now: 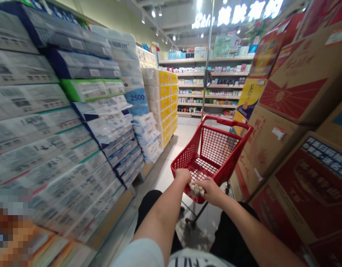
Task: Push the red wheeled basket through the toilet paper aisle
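A small red shopping cart [215,148] with a mesh basket stands in the aisle just ahead of me. My left hand [183,175] is closed over the near rim of the cart at its handle. My right hand [208,189] grips the same handle a little to the right, and something pale and crumpled [196,190] is pressed between its fingers and the bar. The cart's basket looks bare inside. My forearms reach forward over my dark trousers.
Stacked packs of tissue paper [76,122] line shelves on the left. Large red and brown cartons [299,122] are piled on the right, close to the cart. A narrow tiled aisle [173,148] runs ahead to far shelves [210,81] of small goods; a metal pole [207,63] rises behind the cart.
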`<action>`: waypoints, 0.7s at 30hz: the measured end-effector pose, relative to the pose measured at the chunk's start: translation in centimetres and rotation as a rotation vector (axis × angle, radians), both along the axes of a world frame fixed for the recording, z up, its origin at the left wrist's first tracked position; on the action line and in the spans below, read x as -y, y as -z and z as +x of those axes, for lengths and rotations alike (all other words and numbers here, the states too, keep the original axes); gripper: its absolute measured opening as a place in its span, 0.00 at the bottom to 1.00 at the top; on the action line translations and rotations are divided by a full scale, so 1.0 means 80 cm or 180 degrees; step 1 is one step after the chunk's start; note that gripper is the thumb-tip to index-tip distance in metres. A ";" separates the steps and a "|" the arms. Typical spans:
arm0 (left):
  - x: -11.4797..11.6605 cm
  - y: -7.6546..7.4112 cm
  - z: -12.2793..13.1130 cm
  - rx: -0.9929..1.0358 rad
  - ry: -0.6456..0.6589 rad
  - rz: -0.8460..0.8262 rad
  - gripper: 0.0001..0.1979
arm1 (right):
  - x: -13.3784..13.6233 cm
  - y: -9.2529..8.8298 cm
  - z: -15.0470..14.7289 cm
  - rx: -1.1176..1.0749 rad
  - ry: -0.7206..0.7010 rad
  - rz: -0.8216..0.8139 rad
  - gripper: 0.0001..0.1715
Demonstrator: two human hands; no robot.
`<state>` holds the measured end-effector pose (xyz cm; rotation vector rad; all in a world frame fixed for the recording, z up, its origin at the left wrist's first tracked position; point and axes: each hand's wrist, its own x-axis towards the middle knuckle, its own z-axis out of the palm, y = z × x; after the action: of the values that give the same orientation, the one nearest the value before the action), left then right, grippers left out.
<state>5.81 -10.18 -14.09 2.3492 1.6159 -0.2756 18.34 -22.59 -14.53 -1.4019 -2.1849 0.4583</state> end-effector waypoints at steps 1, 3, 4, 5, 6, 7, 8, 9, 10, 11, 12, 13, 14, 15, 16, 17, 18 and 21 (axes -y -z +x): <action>0.000 -0.001 0.002 -0.0122 0.0004 -0.0025 0.17 | 0.001 0.000 0.004 0.0003 -0.0044 0.0033 0.33; 0.001 -0.001 0.003 -0.0362 0.0030 -0.0040 0.19 | 0.004 0.003 0.010 0.0054 -0.0053 0.0132 0.36; 0.001 -0.002 0.003 -0.0387 0.0011 -0.0049 0.20 | 0.004 0.006 0.012 0.0077 -0.0026 0.0201 0.37; 0.002 -0.002 0.001 -0.0388 -0.0004 -0.0074 0.20 | 0.004 0.009 0.013 0.0080 0.0019 0.0288 0.38; 0.002 -0.002 -0.002 -0.0382 -0.0006 -0.0104 0.19 | 0.004 0.011 0.014 0.0063 0.0072 0.0387 0.39; 0.002 -0.002 -0.005 -0.0367 -0.0010 -0.0114 0.18 | 0.003 0.014 0.013 0.0032 0.0129 0.0489 0.39; 0.002 -0.002 -0.008 -0.0339 -0.0024 -0.0088 0.17 | 0.002 0.016 0.013 -0.0002 0.0179 0.0582 0.39; 0.003 -0.002 -0.012 -0.0294 -0.0052 -0.0020 0.17 | 0.000 0.017 0.012 -0.0039 0.0219 0.0654 0.39; 0.003 -0.001 -0.015 -0.0237 -0.0095 0.0082 0.18 | -0.002 0.017 0.012 -0.0096 0.0288 0.0719 0.38; 0.003 -0.001 -0.018 -0.0171 -0.0150 0.0198 0.19 | -0.004 0.017 0.012 -0.0172 0.0406 0.0782 0.37; 0.004 0.000 -0.021 -0.0109 -0.0213 0.0302 0.22 | -0.007 0.015 0.013 -0.0259 0.0584 0.0851 0.36; 0.005 0.001 -0.024 -0.0063 -0.0263 0.0377 0.24 | -0.009 0.013 0.015 -0.0345 0.0816 0.0925 0.36; 0.005 0.002 -0.026 -0.0040 -0.0295 0.0424 0.25 | -0.011 0.010 0.018 -0.0406 0.1067 0.0994 0.36; 0.005 0.003 -0.028 -0.0035 -0.0321 0.0454 0.26 | -0.013 0.008 0.022 -0.0423 0.1279 0.1043 0.36; 0.006 0.004 -0.030 -0.0032 -0.0344 0.0472 0.26 | -0.013 0.007 0.025 -0.0383 0.1385 0.1061 0.36; 0.006 0.005 -0.032 -0.0023 -0.0375 0.0477 0.26 | -0.013 0.006 0.028 -0.0305 0.1367 0.1057 0.35; 0.005 0.006 -0.033 -0.0008 -0.0413 0.0473 0.27 | -0.011 0.006 0.029 -0.0220 0.1265 0.1050 0.34; 0.004 0.006 -0.037 0.0010 -0.0496 0.0405 0.27 | -0.002 0.010 0.026 -0.0057 0.0728 0.1042 0.31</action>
<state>2.87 -10.52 -14.58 2.2945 1.8535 -0.1403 20.40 -22.44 -15.34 -1.4306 -1.9464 0.0275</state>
